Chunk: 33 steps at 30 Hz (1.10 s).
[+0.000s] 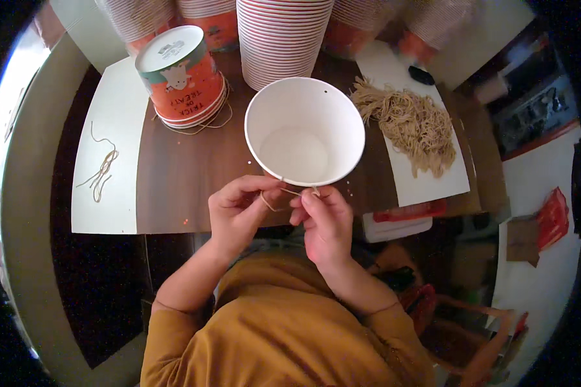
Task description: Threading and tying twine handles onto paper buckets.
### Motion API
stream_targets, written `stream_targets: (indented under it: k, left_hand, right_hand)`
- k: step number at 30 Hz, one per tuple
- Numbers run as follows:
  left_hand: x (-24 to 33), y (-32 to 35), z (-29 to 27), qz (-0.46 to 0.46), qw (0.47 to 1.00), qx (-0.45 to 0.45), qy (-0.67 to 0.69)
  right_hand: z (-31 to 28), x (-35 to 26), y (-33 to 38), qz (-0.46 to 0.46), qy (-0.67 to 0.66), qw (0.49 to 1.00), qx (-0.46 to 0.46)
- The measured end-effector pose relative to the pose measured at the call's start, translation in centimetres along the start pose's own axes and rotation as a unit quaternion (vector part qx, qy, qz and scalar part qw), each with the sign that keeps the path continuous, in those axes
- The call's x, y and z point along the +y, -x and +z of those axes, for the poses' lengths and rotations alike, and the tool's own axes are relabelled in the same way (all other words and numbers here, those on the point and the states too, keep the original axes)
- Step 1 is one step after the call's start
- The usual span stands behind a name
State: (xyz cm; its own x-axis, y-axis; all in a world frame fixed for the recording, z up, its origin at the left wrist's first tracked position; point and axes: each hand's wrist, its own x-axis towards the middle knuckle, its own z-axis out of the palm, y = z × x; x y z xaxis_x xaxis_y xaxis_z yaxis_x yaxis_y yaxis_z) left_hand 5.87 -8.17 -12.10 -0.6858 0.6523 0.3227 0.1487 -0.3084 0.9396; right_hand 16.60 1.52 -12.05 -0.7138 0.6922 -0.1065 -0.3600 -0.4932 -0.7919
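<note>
A white paper bucket (pixel 303 132) stands open and empty on the brown table, tilted a little toward me. A thin tan string (pixel 279 201) runs from its near rim into my fingers. My left hand (pixel 239 209) pinches the string's left part below the rim. My right hand (pixel 324 222) pinches the other end close to the rim. An orange printed bucket (pixel 182 76) with a white lid lies upside down at the back left, with strings under it.
A pile of tan strings (pixel 412 122) lies on a white sheet at the right. A few loose strings (pixel 102 169) lie on a white sheet (pixel 110 193) at the left. Tall stacks of nested buckets (pixel 279 35) line the table's far side. Boxes and bags sit on the floor at the right.
</note>
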Motion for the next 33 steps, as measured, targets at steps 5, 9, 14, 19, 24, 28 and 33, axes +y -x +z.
stream_targets:
  k: [5,9,14,19,24,28,33]
  left_hand:
    - [0.2,0.9,1.3,-0.075,0.983,0.142,0.095]
    - [-0.8,0.7,1.2,0.034,0.985,0.165,0.03]
    - [-0.7,0.3,0.5,0.166,0.96,0.147,-0.17]
    - [0.4,0.1,0.3,-0.166,0.948,0.184,0.2]
    - [0.6,0.1,0.0,-0.201,0.918,0.18,0.291]
    - [1.1,0.0,-0.4,-0.209,0.923,0.163,0.28]
    - [1.3,-0.3,-1.0,-0.201,0.933,0.171,0.243]
  right_hand:
    - [0.9,0.0,-0.4,0.096,0.02,0.995,-0.01]
    - [0.8,0.5,-0.9,0.123,0.031,0.992,-0.025]
    - [1.3,0.3,-1.2,0.145,0.026,0.989,-0.033]
    - [1.6,2.0,-1.9,0.168,-0.11,0.979,-0.025]
    - [2.3,2.4,-2.7,0.188,-0.174,0.962,-0.091]
    - [3.1,1.7,-3.0,0.177,-0.043,0.982,-0.056]
    - [3.0,1.8,-3.6,0.162,0.005,0.983,-0.081]
